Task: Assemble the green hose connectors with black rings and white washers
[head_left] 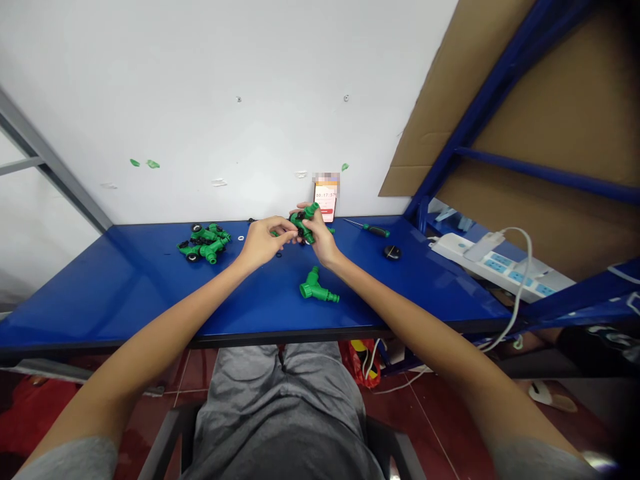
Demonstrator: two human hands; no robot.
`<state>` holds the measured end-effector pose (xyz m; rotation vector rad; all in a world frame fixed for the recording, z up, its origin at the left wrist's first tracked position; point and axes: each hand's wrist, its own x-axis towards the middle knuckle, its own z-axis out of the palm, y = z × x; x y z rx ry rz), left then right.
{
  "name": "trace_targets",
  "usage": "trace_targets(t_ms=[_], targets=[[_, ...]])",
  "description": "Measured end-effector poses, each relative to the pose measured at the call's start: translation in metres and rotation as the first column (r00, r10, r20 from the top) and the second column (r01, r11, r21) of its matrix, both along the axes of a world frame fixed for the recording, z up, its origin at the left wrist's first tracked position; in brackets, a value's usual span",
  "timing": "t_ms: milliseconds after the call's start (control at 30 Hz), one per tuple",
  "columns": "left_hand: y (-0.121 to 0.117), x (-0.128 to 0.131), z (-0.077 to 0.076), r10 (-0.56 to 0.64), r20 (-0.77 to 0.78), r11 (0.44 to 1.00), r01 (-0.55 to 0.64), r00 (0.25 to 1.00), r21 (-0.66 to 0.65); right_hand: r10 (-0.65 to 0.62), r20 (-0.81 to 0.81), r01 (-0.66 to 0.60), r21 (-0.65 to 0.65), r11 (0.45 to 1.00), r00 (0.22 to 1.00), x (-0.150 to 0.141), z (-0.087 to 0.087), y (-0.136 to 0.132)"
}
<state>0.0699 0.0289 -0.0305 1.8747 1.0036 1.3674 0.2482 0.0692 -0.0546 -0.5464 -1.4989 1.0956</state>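
Observation:
A green plastic Y-shaped hose connector [309, 235] with black parts is held up over the table in my right hand [324, 241], whose fingers wrap round it. From the left, my left hand [267, 241] reaches in with thumb and fingers pinched together at the connector's black part. Whatever lies between those fingertips is too small to make out. Closer to me, a second green Y-shaped connector [316, 288] lies loose on the blue table [260, 307]. Some small green and black pieces behind my hands are partly hidden.
On the left is a pile of green connectors with black parts [213, 250]; a white ring [241, 238] lies nearby. Rightward are a screwdriver [375, 231], a round black object [393, 252] and a white power strip [500, 263]. A phone [326, 203] leans against the wall.

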Motion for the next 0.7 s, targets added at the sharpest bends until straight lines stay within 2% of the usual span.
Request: trace_targets(t_ms=[133,267,500,700], targets=[[0.007,-0.006,-0.001,-0.054,0.081,0.994,0.061,0.995,-0.088,-0.072,0.098,0.066,0.059,0.996,0.993,0.004,0.009,-0.001],[0.013,-0.014,-0.001,-0.085,0.15,0.984,0.106,0.985,-0.14,-0.015,0.128,0.006,0.073,0.997,0.992,0.006,0.011,0.0],[0.02,-0.024,-0.001,-0.096,0.123,0.984,0.113,0.988,-0.136,-0.046,0.144,0.022,0.159,0.987,0.988,0.006,0.012,-0.001],[0.02,-0.033,0.003,-0.16,0.093,0.97,0.174,0.983,-0.172,0.015,0.089,-0.026,0.113,0.993,0.996,0.005,0.017,-0.007]])
